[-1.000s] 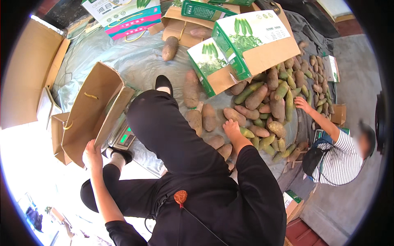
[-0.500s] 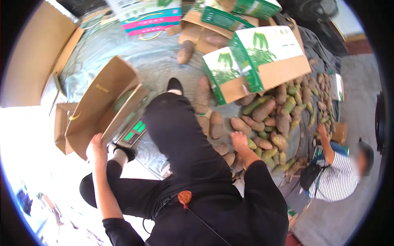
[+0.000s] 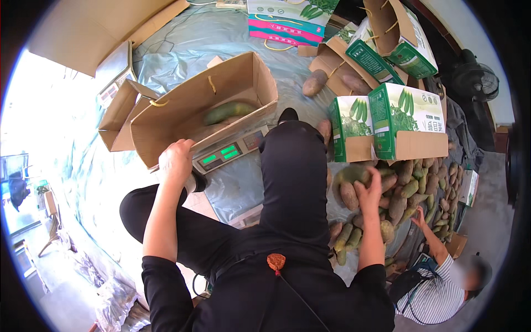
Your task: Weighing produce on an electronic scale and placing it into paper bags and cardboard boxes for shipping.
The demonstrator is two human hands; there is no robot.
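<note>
My left hand point(image 3: 176, 161) grips the near rim of an open brown cardboard box point(image 3: 188, 119) with yellow rope handles. Inside the box lies a large dark-green cucumber point(image 3: 229, 112). The box rests on a digital scale point(image 3: 224, 156) with lit green readouts. On my other side, my right hand point(image 3: 369, 192) is at a heap of big brown and green cucumbers point(image 3: 397, 207), closed on a green cucumber point(image 3: 347, 175) blurred by motion. A brown cucumber point(image 3: 349, 196) lies just below it.
White-and-green printed cartons point(image 3: 406, 117) stand beyond the heap. Further back are an opened carton point(image 3: 338, 62) with brown cucumbers and a pink-and-blue striped box point(image 3: 285, 30). At right, a person in a striped shirt point(image 3: 437, 296) reaches into the heap. A black fan point(image 3: 474, 80) stands far right.
The view has turned, so the scene sits differently in it. My right hand has moved over the heap and taken hold of a green cucumber. My left hand stays on the box rim.
</note>
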